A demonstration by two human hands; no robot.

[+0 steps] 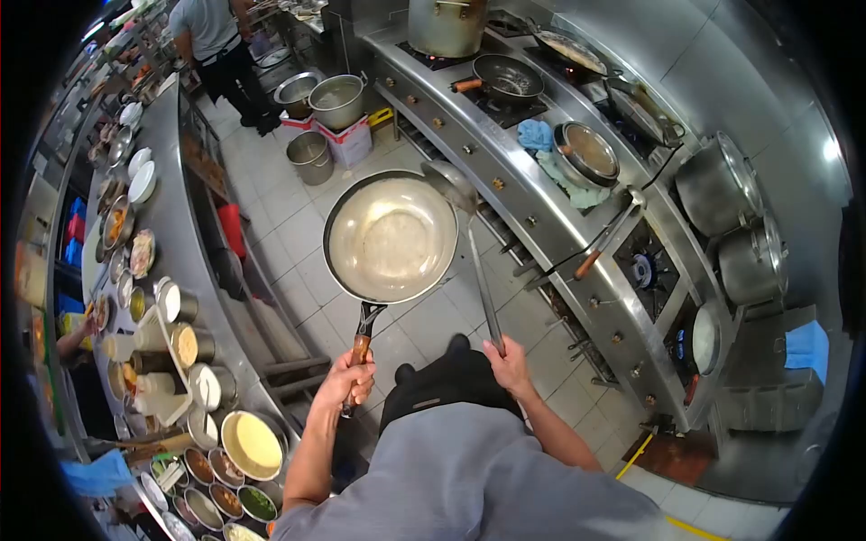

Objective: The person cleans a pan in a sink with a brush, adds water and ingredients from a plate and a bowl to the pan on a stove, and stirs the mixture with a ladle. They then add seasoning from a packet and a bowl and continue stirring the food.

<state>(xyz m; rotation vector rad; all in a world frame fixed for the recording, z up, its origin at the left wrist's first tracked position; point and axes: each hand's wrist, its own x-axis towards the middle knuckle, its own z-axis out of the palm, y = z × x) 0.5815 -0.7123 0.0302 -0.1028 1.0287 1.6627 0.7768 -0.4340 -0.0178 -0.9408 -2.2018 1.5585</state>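
Observation:
My left hand (345, 379) is wrapped round the wooden handle of a frying pan (379, 299), held out over the tiled floor. A pale, shiny, see-through layer covers the pan's inside, brightest in the middle. In my right hand (510, 365) is the long metal shaft of a ladle (483, 284). The ladle's bowl (450, 185) overlaps the pan's upper right rim in this view. Both hands are closed, in front of my waist.
Along the right runs a steel stove (514, 180) with a dark wok (508, 79), a tall pot (446, 27) and a lit-looking burner (643, 269). At left, a counter (171, 207) carries bowls and sauce containers. Metal pots (338, 101) and a person (212, 45) stand ahead.

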